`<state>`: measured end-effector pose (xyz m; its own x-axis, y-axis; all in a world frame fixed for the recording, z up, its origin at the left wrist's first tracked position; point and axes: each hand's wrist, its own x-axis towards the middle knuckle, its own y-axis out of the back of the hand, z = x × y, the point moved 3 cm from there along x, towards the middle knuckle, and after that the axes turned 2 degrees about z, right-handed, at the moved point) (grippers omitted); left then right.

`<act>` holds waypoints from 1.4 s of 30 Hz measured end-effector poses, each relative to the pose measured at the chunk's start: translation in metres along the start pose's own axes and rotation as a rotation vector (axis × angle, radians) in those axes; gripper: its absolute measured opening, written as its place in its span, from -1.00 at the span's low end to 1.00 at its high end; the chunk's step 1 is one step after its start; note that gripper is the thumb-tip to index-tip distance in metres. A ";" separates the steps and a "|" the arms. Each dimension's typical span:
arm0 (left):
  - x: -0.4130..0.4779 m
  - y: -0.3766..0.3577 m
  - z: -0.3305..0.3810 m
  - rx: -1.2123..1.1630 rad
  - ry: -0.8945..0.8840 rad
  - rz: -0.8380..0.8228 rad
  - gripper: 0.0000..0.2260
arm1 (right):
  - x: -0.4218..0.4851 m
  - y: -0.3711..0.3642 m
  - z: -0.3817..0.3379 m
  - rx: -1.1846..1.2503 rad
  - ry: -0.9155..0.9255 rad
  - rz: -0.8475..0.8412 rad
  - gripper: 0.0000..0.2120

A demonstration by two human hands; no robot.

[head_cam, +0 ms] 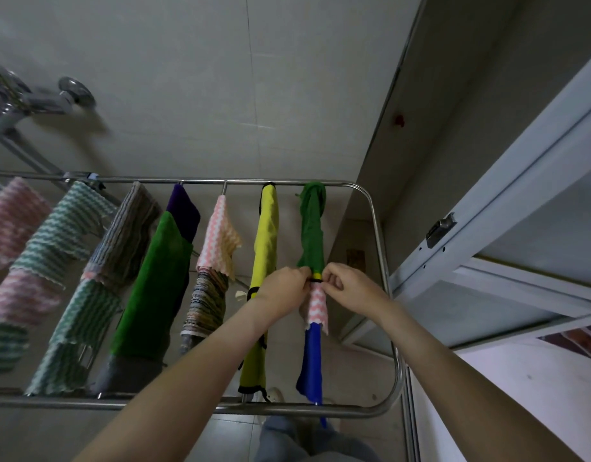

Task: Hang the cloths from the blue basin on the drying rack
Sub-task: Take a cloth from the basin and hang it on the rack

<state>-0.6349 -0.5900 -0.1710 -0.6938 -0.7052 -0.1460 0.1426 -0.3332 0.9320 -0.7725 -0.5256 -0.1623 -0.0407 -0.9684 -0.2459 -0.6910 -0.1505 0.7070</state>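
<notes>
Pink-and-white zigzag cloth [316, 305] hangs over the rightmost rail of the drying rack [377, 228], between a green cloth [312, 228] farther along the rail and a blue cloth [311, 361] nearer the person. Both hands meet at its far edge. The left hand [284, 288] and the right hand [351, 288] each have their fingers curled in, pinching the fabric from opposite sides. A yellow cloth [265, 245] with black trim hangs on the next rail to the left. Green, purple and striped cloths fill the other rails. A chrome tap [37, 98] is fixed to the tiled wall beyond.
</notes>
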 end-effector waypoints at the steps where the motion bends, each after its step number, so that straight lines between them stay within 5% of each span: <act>1: 0.000 0.001 0.000 0.010 0.001 0.005 -0.80 | 0.000 -0.001 0.000 -0.015 0.004 -0.002 -0.93; 16: 0.007 0.007 -0.005 0.307 -0.172 -0.066 -0.79 | 0.004 0.002 -0.005 -0.087 0.051 -0.003 -0.87; 30: 0.003 0.033 -0.006 -0.023 -0.109 -0.008 -0.82 | 0.014 -0.009 -0.018 -0.112 -0.029 -0.028 -0.77; 42: 0.001 0.036 0.002 -0.084 -0.142 0.037 -0.92 | 0.010 0.000 -0.003 -0.154 -0.014 0.070 -0.92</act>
<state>-0.6317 -0.6014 -0.1372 -0.7790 -0.6243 -0.0586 0.2238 -0.3641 0.9041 -0.7707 -0.5361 -0.1624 -0.0953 -0.9750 -0.2006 -0.5670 -0.1125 0.8160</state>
